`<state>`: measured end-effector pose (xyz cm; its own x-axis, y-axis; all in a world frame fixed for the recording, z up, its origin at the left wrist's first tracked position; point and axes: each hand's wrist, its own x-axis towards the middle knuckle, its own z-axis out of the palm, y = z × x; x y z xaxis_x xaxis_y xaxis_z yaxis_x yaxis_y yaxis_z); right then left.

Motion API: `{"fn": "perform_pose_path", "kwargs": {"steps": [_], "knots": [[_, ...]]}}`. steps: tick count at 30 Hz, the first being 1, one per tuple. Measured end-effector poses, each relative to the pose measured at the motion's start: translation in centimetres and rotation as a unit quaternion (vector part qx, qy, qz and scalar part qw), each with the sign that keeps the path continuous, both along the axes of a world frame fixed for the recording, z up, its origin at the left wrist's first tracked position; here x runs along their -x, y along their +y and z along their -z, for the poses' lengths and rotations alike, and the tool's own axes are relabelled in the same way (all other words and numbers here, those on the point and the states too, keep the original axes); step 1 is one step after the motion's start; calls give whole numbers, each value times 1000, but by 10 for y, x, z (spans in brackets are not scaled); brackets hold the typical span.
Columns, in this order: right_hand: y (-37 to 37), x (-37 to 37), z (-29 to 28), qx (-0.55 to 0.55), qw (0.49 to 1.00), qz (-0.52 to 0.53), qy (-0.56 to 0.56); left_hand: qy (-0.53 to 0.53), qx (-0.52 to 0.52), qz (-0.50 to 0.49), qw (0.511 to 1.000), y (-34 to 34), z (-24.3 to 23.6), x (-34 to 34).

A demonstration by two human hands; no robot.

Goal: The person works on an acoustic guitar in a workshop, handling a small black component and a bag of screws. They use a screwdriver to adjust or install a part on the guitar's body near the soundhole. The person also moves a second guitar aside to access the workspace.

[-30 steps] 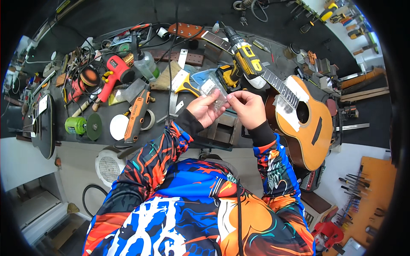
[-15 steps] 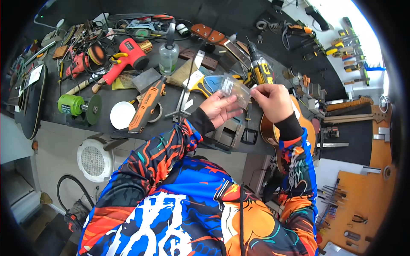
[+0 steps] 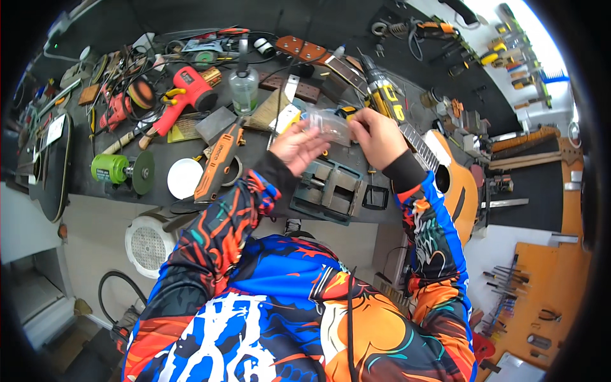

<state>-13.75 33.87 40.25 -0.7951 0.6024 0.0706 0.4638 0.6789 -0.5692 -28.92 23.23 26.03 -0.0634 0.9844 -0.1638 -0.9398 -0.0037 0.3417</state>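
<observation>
A small clear plastic bag [image 3: 332, 127] hangs stretched between my two hands above the bench. My left hand [image 3: 296, 148] has its thumb on the bag's left end, with the other fingers beneath, palm turned up. At the bag's right end, my right hand [image 3: 380, 137] is closed in a pinch with its fingertips. What lies inside the bag is too blurred to make out. Below the hands sits a dark green machine vise [image 3: 328, 190], with a small black square frame [image 3: 375, 197] beside it.
An acoustic guitar [image 3: 463, 191] lies to the right, near a yellow-black drill [image 3: 385, 95]. Leftward are an orange-black power tool [image 3: 218, 162], a white round lid [image 3: 185, 179], a green grinder [image 3: 114, 169], a red heat gun [image 3: 184, 95] and a spray bottle [image 3: 244, 86].
Both hands and the bag have shifted left relative to the view. More of the vise and the guitar now shows. The bag stays between the hands.
</observation>
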Motion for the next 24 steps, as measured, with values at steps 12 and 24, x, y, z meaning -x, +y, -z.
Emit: {"fn": "perform_pose_path", "kwargs": {"steps": [12, 24], "knots": [[25, 27, 8, -177, 954, -242, 4, 652, -9, 42, 757, -1, -58, 40], [34, -23, 139, 76, 993, 86, 20, 642, 143, -74, 750, -49, -14, 30]]}}
